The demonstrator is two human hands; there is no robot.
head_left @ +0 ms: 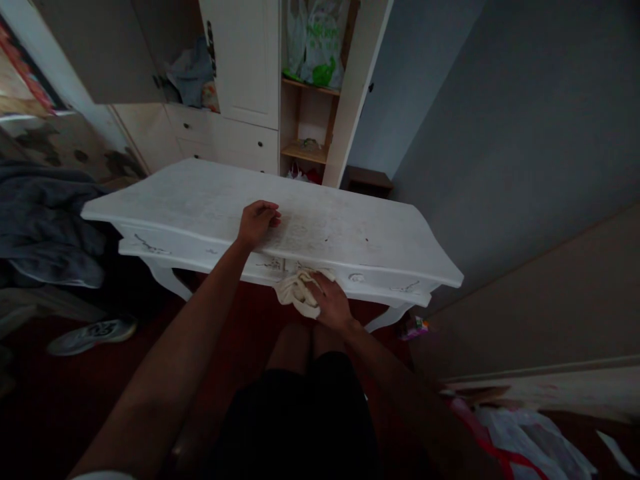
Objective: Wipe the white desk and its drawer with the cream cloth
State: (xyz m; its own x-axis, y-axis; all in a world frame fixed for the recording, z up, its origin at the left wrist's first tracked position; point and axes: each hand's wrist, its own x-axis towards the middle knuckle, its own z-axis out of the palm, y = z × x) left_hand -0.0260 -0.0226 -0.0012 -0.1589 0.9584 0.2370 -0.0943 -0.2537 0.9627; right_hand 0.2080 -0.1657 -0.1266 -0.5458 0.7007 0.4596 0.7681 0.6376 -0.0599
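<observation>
A white dressing table [210, 190] with carved drawer fronts stands before me, its top marked by greyish smudges. My left hand [258, 223] rests on the tabletop near the front edge, fingers loosely bent and a little apart, holding nothing that shows. Lower and to the right, my right hand [330, 299] grips a bunched cream cloth [296, 293]. The cloth lies against the drawer front near the middle, and part of it hangs below the drawer's lower edge. Some of the right fingers are hidden in its folds.
Behind the table stands a white wardrobe [245, 60] with doors open and plastic bags [320, 47] on a shelf. Grey fabric [45, 213] lies at the left above a shoe [93, 335]. A grey wall [540, 133] bounds the right; more bags [535, 440] lie at lower right.
</observation>
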